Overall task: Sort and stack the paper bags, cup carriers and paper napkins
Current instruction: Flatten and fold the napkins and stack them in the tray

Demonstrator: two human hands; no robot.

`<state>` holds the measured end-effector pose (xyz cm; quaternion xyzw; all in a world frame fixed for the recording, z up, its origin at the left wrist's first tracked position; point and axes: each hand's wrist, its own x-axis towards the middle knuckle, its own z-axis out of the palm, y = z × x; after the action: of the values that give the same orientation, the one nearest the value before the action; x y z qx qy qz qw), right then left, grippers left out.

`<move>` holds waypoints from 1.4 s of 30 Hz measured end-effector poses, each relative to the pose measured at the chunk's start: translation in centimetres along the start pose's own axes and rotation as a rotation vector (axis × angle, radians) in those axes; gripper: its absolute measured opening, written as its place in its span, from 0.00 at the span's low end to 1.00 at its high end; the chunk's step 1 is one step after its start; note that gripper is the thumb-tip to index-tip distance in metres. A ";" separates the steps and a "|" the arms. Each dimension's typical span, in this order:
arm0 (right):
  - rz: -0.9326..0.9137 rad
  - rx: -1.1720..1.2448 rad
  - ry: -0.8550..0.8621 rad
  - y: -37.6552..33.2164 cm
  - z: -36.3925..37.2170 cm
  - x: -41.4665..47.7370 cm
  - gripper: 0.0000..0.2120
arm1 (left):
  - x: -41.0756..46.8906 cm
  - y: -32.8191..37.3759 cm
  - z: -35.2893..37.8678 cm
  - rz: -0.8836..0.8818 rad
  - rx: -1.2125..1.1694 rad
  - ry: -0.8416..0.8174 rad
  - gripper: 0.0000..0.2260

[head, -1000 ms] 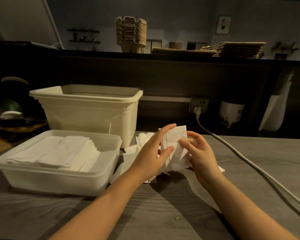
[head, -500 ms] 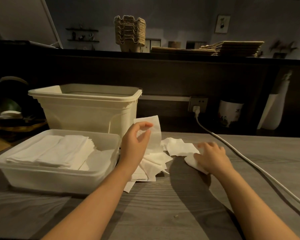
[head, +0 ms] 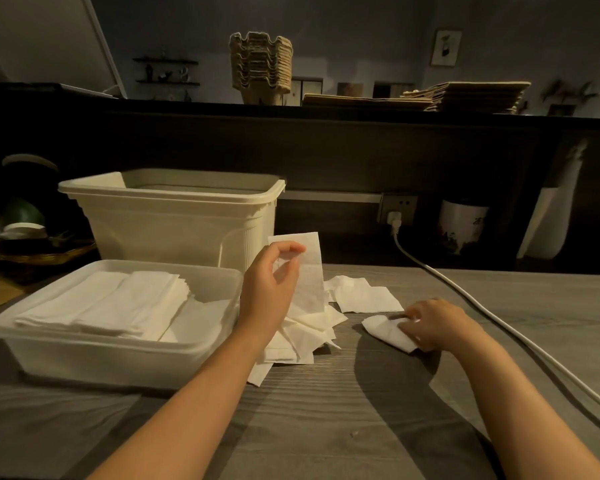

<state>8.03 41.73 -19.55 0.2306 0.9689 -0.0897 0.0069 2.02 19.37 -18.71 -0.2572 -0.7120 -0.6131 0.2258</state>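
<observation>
My left hand [head: 269,289] pinches a folded white napkin [head: 310,268] upright, just right of the shallow white tray [head: 118,355]. That tray holds stacked folded napkins [head: 118,303]. A loose heap of napkins [head: 302,334] lies on the table below my left hand, with flat ones [head: 364,294] further right. My right hand [head: 433,323] rests on the table with its fingers curled on another napkin [head: 385,330]. Stacked cup carriers [head: 260,65] and flat paper bags [head: 465,97] sit on the dark counter behind.
A deep cream bin [head: 174,216] stands behind the tray. A white power cable [head: 499,323] runs from the wall socket [head: 397,206] across the table's right side. A basket with dishes [head: 32,247] is at far left, a ceramic pot [head: 461,226] at the back right.
A second ago both hands held one napkin together. My left hand has since carried it left toward the tray, and my right hand has dropped to a napkin on the table.
</observation>
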 end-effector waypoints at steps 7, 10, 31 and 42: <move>-0.048 0.189 0.058 -0.7 0.1 -0.1 0.18 | -0.2 -0.1 0.2 0.039 0.037 -0.091 0.12; -0.131 0.422 0.198 -1.6 -0.4 -0.7 0.12 | -0.3 0.0 0.2 0.036 0.038 -0.108 0.14; -0.678 1.207 0.034 -4.5 -1.2 -4.6 0.16 | -1.3 0.8 1.1 -0.003 0.214 -0.505 0.12; -0.416 1.236 -0.075 -3.7 -1.2 -3.4 0.10 | -0.8 0.6 0.8 0.011 0.113 -0.352 0.06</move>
<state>9.44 37.19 -17.57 -0.0035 0.7623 -0.6376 -0.1109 3.02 20.16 -18.93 -0.3514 -0.7723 -0.5164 0.1154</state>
